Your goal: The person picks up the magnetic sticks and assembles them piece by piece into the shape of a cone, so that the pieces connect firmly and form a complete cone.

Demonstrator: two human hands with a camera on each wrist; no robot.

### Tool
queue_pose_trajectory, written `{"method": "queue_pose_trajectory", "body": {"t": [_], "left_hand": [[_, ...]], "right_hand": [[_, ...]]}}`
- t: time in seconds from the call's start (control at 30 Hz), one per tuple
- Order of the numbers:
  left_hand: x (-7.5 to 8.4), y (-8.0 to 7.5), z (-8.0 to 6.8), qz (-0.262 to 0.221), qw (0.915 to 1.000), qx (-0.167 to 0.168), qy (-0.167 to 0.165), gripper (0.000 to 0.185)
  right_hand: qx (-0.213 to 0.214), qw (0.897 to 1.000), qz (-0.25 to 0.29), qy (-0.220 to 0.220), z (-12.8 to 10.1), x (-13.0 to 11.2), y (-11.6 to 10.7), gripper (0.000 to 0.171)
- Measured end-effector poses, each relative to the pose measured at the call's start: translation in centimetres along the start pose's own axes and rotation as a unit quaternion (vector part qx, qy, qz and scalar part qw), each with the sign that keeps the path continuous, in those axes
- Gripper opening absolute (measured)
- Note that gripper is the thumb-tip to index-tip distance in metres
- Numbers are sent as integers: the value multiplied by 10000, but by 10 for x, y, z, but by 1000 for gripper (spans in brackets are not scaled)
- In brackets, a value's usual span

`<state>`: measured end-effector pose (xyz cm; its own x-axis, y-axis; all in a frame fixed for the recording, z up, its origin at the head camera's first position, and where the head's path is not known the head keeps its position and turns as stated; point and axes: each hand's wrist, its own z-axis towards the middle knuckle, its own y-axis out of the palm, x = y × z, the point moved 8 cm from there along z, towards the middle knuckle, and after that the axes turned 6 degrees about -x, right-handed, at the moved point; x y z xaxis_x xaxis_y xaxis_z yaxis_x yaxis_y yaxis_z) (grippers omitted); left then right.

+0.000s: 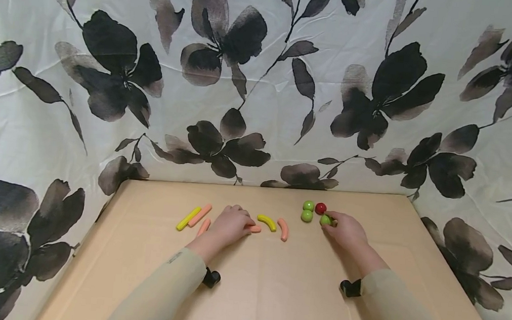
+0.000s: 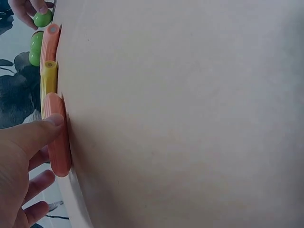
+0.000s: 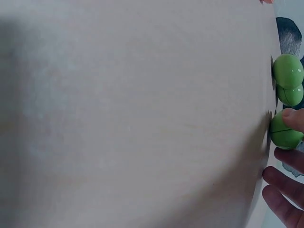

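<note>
My left hand [image 1: 232,224] pinches an orange-pink, sausage-shaped toy piece [image 2: 60,149] lying on the table, the thumb over its near side. Just right of it lie a curved yellow banana-like piece [image 1: 267,222] and another curved orange-pink piece [image 1: 283,229]. To the left of this hand are a straighter yellow piece [image 1: 188,218] and two orange-pink ones [image 1: 200,215], one partly covered by the hand. My right hand [image 1: 347,231] holds a glossy green ball [image 3: 284,132] between thumb and fingers. Beside it sit two green balls [image 1: 307,216] and a dark red ball [image 1: 321,208].
A light tan tabletop [image 1: 262,293] runs under both arms, its back edge close behind the toys. Beyond it hangs a white cloth [image 1: 295,133] with dark floral print, also at both sides. Each wrist wears a small black camera [image 1: 211,278].
</note>
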<state>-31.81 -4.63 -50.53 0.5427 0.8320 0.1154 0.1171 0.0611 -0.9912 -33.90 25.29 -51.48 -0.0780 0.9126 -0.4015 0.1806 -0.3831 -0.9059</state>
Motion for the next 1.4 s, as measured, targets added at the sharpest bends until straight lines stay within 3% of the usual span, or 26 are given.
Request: {"method": "queue_pose_trajectory", "body": {"t": [0.43, 0.7, 1.13, 1.4], "left_hand": [[4, -8, -20, 78, 9988, 149, 457, 19], [11, -11, -44, 121, 9960, 68, 883, 16], [25, -16, -81, 330, 9867, 326, 1558, 10], [27, -12, -89, 414, 9865, 297, 1556, 14]], "right_hand": [[11, 9996, 204, 179, -6, 1, 3, 51], [16, 9998, 206, -16, -20, -8, 6, 48], [-12, 9994, 18, -338, -49, -30, 20, 44], [64, 9989, 115, -450, -62, -37, 24, 43]]}}
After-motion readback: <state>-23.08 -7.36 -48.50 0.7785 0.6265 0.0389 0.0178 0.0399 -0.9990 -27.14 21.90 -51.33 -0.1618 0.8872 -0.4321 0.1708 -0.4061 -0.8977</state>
